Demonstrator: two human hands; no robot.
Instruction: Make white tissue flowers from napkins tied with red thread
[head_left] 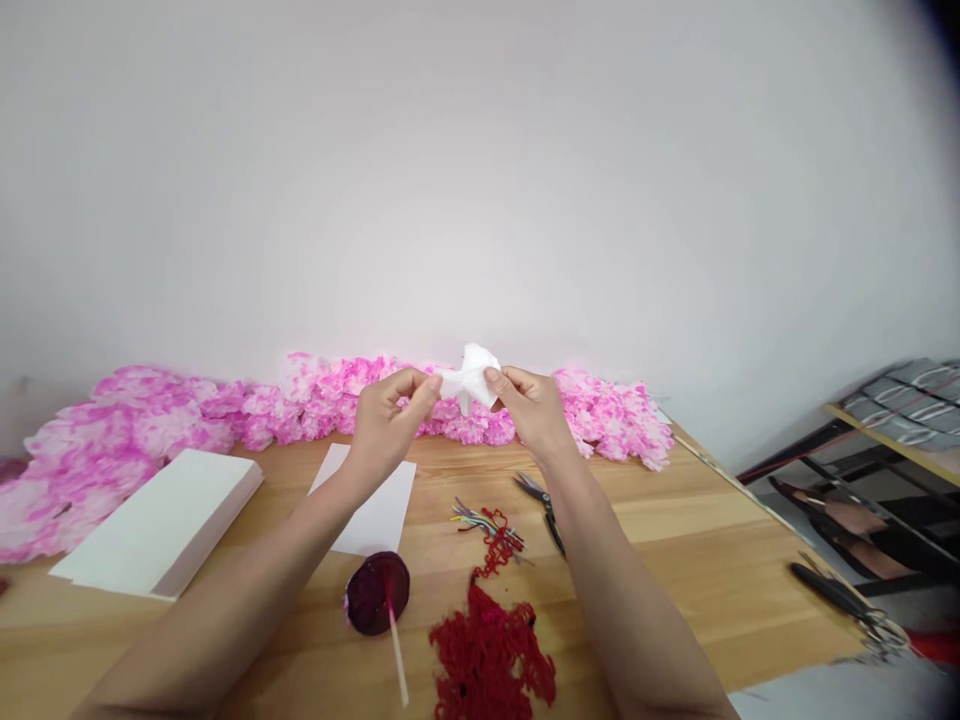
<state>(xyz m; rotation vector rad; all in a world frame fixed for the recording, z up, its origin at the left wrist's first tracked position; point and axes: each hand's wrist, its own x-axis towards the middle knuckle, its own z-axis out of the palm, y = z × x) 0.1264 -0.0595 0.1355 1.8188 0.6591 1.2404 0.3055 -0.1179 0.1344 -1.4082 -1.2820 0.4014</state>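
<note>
A small piece of crumpled white tissue paper is held up between both hands, in front of a row of pink and white paper flowers. My left hand pinches its left end between thumb and fingers. On the other side, my right hand pinches the wider, fanned part. Below the hands lie white paper sheets, a bundle of thin coloured strands and black-handled scissors, partly hidden by my right forearm.
A thick stack of white paper lies at left. Nearer me are a dish of dark red dye with a stick in it, and tangled red yarn. A black-handled tool lies at right, beside a rack.
</note>
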